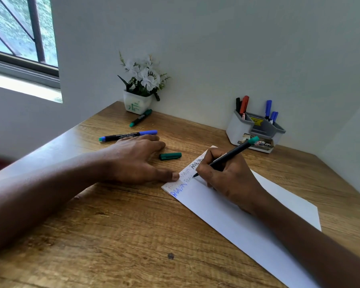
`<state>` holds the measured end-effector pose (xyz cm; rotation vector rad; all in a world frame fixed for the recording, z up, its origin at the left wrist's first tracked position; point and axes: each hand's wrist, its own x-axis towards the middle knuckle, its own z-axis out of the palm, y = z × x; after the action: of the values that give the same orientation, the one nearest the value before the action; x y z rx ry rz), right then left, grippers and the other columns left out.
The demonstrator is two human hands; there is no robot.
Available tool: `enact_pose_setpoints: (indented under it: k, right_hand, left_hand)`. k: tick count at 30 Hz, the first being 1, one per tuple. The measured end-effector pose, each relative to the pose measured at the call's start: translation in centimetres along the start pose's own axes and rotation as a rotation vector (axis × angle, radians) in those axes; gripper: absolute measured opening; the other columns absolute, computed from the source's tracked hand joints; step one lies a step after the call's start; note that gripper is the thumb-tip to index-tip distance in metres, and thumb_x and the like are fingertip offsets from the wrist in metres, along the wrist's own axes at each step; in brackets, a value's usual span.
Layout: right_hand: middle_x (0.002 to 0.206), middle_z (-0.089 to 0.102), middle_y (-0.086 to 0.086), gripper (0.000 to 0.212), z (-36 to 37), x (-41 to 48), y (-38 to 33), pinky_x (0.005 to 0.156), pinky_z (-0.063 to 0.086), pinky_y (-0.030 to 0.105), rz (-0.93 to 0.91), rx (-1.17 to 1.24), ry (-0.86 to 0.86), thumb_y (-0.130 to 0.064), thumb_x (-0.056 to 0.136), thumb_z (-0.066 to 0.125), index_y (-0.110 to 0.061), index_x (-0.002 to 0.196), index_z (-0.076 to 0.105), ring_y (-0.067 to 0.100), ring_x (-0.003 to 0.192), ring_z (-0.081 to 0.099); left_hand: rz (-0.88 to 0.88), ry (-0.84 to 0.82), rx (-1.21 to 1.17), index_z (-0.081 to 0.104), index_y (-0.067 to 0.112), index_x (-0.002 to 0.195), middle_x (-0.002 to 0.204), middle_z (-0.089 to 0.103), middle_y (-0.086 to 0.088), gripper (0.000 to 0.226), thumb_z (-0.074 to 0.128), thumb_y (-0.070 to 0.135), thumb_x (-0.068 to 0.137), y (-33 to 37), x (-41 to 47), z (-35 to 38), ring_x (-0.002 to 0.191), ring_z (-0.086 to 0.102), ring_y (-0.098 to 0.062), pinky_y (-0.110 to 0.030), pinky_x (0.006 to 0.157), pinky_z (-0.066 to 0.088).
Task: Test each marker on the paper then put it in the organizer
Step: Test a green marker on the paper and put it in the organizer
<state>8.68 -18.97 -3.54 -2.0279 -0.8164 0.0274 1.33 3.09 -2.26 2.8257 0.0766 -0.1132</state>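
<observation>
My right hand (pixel 227 177) grips an uncapped green marker (pixel 235 152), its tip touching the white paper (pixel 258 221) beside several written words. Its green cap (pixel 170 156) lies on the desk just left of the paper. My left hand (pixel 137 159) rests flat on the desk with fingers spread, the thumb pinning the paper's near-left corner. A capped blue marker (pixel 128 135) lies just beyond my left hand. Another capped green marker (pixel 140 118) lies near the flower pot. The grey organizer (pixel 256 132) stands at the back right, holding red, black and blue markers.
A white pot of artificial flowers (pixel 140 88) stands in the back corner of the wooden desk (pixel 123 235). Walls close off the back and right sides. A window (pixel 19 34) is at the upper left.
</observation>
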Motion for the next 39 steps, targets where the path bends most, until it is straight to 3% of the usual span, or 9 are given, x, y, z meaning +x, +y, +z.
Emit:
enact_pose_setpoints:
  k: [3, 8, 17, 22, 26, 30, 33, 36, 39]
  right_hand:
    - [0.062, 0.064, 0.002, 0.017, 0.1, 0.0, 0.0, 0.061, 0.05, 0.036, -0.004, -0.016, 0.031, -0.015, 0.084, 0.074, -0.009, 0.071, 0.065, 0.01, 0.061, 0.058]
    - [0.059, 0.064, -0.001, 0.016, 0.1, -0.1, -0.1, 0.059, 0.049, 0.027, 0.007, -0.006, 0.009, -0.013, 0.086, 0.073, -0.006, 0.074, 0.065, 0.006, 0.056, 0.059]
    - [0.061, 0.062, -0.002, 0.02, 0.1, 0.0, -0.1, 0.062, 0.049, 0.036, 0.017, -0.056, 0.057, -0.02, 0.083, 0.073, -0.011, 0.068, 0.062, 0.009, 0.061, 0.056]
    - [0.06, 0.068, 0.003, 0.011, 0.1, 0.0, -0.2, 0.056, 0.047, 0.022, 0.077, 0.057, 0.052, -0.009, 0.088, 0.07, -0.008, 0.077, 0.069, 0.004, 0.055, 0.06]
    - [0.065, 0.066, 0.007, 0.01, -0.4, 0.2, 0.0, 0.045, 0.039, 0.019, 0.212, 0.336, 0.075, -0.007, 0.093, 0.064, 0.003, 0.092, 0.068, 0.013, 0.056, 0.053]
    - [0.089, 0.076, 0.012, 0.017, -1.0, 0.5, 0.1, 0.046, 0.035, 0.021, 0.232, 0.556, 0.006, -0.008, 0.094, 0.061, -0.008, 0.104, 0.074, 0.014, 0.07, 0.062]
    - [0.097, 0.077, 0.013, 0.026, -1.1, 0.7, 0.3, 0.048, 0.036, 0.021, 0.241, 0.622, -0.025, -0.02, 0.098, 0.054, -0.009, 0.108, 0.076, 0.011, 0.072, 0.064]
    - [0.094, 0.078, 0.013, 0.026, -1.3, 0.9, 0.3, 0.047, 0.037, 0.021, 0.249, 0.633, -0.028, -0.016, 0.099, 0.051, -0.011, 0.104, 0.076, 0.012, 0.07, 0.065]
    - [0.092, 0.079, 0.013, 0.02, -1.5, 1.1, 0.4, 0.047, 0.039, 0.021, 0.262, 0.656, -0.031, -0.011, 0.097, 0.053, -0.01, 0.104, 0.072, 0.012, 0.068, 0.066]
  left_hand:
    - [0.0, 0.004, -0.004, 0.027, 0.034, 0.158, 0.168, 0.016, 0.011, 0.112, 0.043, 0.091, 0.063, 0.0, 0.0, 0.0, 0.152, 0.022, -0.014, -0.036, 0.122, 0.022]
    - [-0.008, -0.003, -0.012, 0.026, 0.034, 0.159, 0.168, 0.015, 0.011, 0.114, 0.043, 0.092, 0.062, -0.1, 0.0, 0.0, 0.152, 0.021, -0.014, -0.037, 0.123, 0.022]
    - [-0.003, -0.004, -0.026, 0.024, 0.034, 0.159, 0.169, 0.014, 0.01, 0.115, 0.042, 0.091, 0.062, 0.0, 0.0, 0.0, 0.153, 0.02, -0.014, -0.037, 0.123, 0.021]
    - [0.02, 0.015, -0.022, 0.026, 0.034, 0.159, 0.168, 0.016, 0.009, 0.113, 0.042, 0.091, 0.063, -0.1, 0.2, 0.0, 0.152, 0.022, -0.015, -0.036, 0.121, 0.022]
    - [0.074, 0.141, -0.027, 0.042, 0.037, 0.151, 0.159, 0.038, 0.013, 0.087, 0.051, 0.083, 0.077, -0.4, 0.3, 0.3, 0.142, 0.039, -0.011, -0.035, 0.114, 0.035]
    - [0.133, 0.366, -0.064, 0.059, 0.041, 0.135, 0.141, 0.057, 0.016, 0.053, 0.06, 0.065, 0.088, -0.7, 0.7, 0.9, 0.129, 0.054, -0.01, -0.033, 0.105, 0.045]
    - [0.128, 0.404, -0.024, 0.063, 0.043, 0.131, 0.125, 0.062, 0.018, 0.046, 0.061, 0.062, 0.088, -0.5, 0.9, 1.2, 0.114, 0.059, -0.007, -0.033, 0.094, 0.049]
    - [0.121, 0.383, 0.031, 0.066, 0.047, 0.124, 0.109, 0.061, 0.021, 0.037, 0.063, 0.059, 0.089, -0.2, 1.0, 1.2, 0.099, 0.057, -0.001, -0.035, 0.089, 0.052]
    - [0.129, 0.455, -0.058, 0.073, 0.046, 0.108, 0.09, 0.064, 0.022, 0.019, 0.07, 0.046, 0.09, 0.0, 1.1, 1.2, 0.085, 0.059, 0.001, -0.024, 0.075, 0.049]
